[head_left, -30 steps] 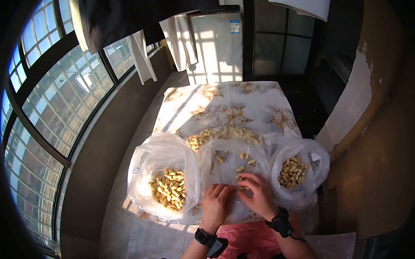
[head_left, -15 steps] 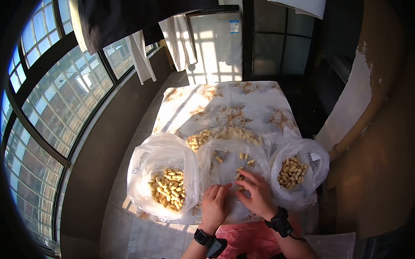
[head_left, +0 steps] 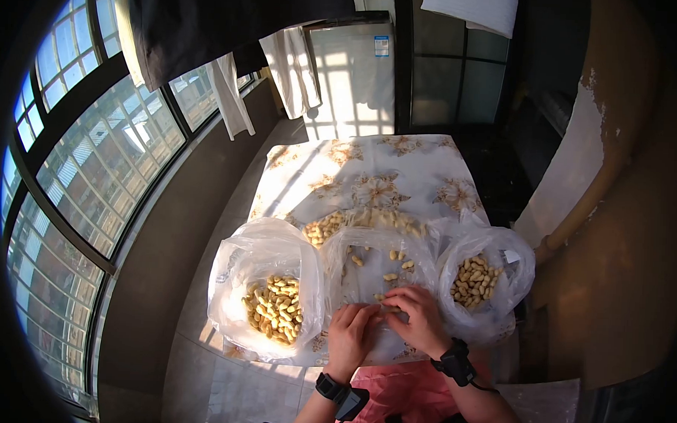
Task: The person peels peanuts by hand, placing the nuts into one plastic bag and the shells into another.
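Note:
Both hands meet over the clear middle plastic bag point(head_left: 336, 267), low on the table. My right hand point(head_left: 420, 319) has its fingers bent together at a peanut point(head_left: 380, 297), its thumb pointing toward the other hand. Close beside it, my left hand point(head_left: 351, 333) is closed with its fingers curled; whatever they hold is hidden. Several loose peanuts point(head_left: 390, 277) lie just beyond the hands. To the left stands an open white plastic bag point(head_left: 228, 271) with a pile of peanuts point(head_left: 275, 308). Another open bag point(head_left: 526, 270) on the right holds more peanuts point(head_left: 476, 282).
A flowered tablecloth point(head_left: 415, 166) covers the table. More peanuts point(head_left: 324, 230) lie under clear plastic behind the middle bag. Barred windows point(head_left: 109, 166) run along the left, a fridge point(head_left: 354, 78) stands at the back, and dark cloth point(head_left: 226, 21) hangs overhead.
My right hand's fingers have drawn back toward me and closed in from a spread pose. My left hand has shifted slightly toward it. The peanuts in the side bags look the same.

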`<state>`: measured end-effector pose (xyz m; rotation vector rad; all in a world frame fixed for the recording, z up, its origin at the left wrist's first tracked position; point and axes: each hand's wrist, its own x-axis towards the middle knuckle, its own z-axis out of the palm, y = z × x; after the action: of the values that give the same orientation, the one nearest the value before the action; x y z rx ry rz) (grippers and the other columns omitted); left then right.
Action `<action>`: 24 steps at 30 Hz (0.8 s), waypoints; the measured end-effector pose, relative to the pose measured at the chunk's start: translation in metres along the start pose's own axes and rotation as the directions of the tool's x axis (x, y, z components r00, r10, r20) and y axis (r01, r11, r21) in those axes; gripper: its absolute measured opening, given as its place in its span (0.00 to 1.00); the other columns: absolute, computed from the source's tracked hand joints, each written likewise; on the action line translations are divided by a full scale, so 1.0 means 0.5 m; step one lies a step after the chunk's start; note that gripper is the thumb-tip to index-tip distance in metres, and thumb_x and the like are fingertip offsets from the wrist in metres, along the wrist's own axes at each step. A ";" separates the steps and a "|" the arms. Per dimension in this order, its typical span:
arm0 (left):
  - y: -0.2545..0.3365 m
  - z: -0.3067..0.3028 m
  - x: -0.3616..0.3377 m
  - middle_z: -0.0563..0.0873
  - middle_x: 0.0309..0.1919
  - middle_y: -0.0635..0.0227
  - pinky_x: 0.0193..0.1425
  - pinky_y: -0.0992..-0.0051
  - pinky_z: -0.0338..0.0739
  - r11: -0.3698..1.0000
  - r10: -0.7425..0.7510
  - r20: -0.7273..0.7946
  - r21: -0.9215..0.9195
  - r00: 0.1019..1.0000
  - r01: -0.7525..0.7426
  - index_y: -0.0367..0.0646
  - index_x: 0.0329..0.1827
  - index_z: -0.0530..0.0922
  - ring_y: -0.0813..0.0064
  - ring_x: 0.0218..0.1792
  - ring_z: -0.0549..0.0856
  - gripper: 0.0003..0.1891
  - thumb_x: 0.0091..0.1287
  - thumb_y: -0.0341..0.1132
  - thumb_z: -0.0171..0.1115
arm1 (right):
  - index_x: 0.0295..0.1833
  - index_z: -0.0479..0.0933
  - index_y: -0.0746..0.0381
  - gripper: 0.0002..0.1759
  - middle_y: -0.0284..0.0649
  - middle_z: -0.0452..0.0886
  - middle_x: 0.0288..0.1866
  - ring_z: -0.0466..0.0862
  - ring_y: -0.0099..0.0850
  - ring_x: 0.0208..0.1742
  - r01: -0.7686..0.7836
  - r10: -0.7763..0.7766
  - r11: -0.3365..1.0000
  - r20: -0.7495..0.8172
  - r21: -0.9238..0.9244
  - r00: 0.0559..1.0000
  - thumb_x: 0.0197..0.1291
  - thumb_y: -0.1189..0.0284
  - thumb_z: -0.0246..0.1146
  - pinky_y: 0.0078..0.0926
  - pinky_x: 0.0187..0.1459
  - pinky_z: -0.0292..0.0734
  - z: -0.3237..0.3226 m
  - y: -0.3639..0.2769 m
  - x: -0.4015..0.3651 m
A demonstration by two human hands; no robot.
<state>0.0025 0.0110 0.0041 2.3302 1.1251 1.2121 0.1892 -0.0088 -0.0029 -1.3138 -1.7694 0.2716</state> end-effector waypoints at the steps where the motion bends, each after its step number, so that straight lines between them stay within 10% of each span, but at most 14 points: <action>1: 0.000 0.000 -0.002 0.89 0.43 0.61 0.50 0.60 0.82 0.997 -0.022 -0.030 -0.072 0.999 0.020 0.43 0.52 0.88 0.56 0.45 0.88 0.10 0.69 0.27 0.72 | 0.49 0.87 0.58 0.14 0.38 0.88 0.55 0.85 0.45 0.60 -0.005 0.005 1.000 0.000 0.009 1.000 0.57 0.73 0.76 0.44 0.65 0.77 0.000 0.000 0.000; 9: 0.042 -0.017 0.022 0.89 0.45 0.64 0.48 0.69 0.86 0.966 -0.154 -0.178 -0.236 0.972 0.110 0.40 0.47 0.90 0.65 0.45 0.91 0.14 0.62 0.14 0.73 | 0.47 0.86 0.59 0.12 0.38 0.88 0.52 0.86 0.45 0.56 -0.002 0.002 0.999 -0.010 0.036 1.000 0.56 0.73 0.77 0.43 0.61 0.79 -0.001 -0.003 0.002; 24: 0.017 0.030 0.018 0.92 0.44 0.61 0.49 0.72 0.86 0.850 -0.324 -0.020 -0.444 0.946 0.282 0.35 0.47 0.90 0.69 0.42 0.93 0.10 0.68 0.29 0.79 | 0.43 0.85 0.62 0.09 0.40 0.88 0.51 0.86 0.46 0.52 0.017 -0.013 0.997 -0.044 0.080 0.999 0.57 0.76 0.75 0.43 0.56 0.80 -0.004 -0.005 0.002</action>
<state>0.0220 0.0136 0.0047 1.7047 1.0670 1.3019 0.1889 -0.0097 0.0005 -1.2394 -1.7140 0.3011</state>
